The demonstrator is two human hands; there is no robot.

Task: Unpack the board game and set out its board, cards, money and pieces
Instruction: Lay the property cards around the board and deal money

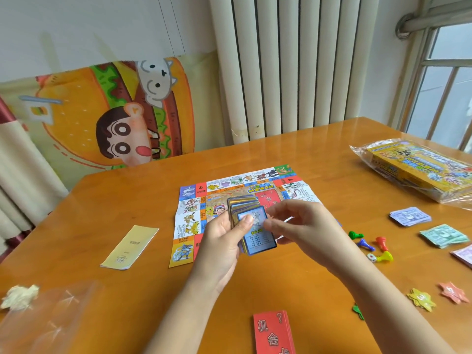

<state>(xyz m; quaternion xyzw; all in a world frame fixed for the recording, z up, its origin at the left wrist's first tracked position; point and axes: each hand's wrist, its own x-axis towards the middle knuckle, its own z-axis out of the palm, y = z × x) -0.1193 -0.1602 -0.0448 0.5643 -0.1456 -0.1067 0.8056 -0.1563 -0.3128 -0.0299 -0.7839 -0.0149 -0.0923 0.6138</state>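
The paper game board [194, 208] lies unfolded in the middle of the wooden table [127, 205]. Above it my left hand [224, 238] grips a fanned deck of blue-bordered cards [245, 205], thumb on the front card. My right hand [298, 223] pinches that front card [260, 238] at its right edge. A red stack of chance cards [273, 333] lies near the front edge. Stacks of paper money [410, 216] [444, 235] and coloured pawns [370, 245] with a die [371, 257] lie at the right.
The game box in its plastic wrap [419, 169] sits at the far right. A yellow rules leaflet [130, 247] lies left of the board. Star-shaped tokens [434, 296] lie at the near right, an empty clear bag [51, 318] and crumpled paper [19, 296] at the near left.
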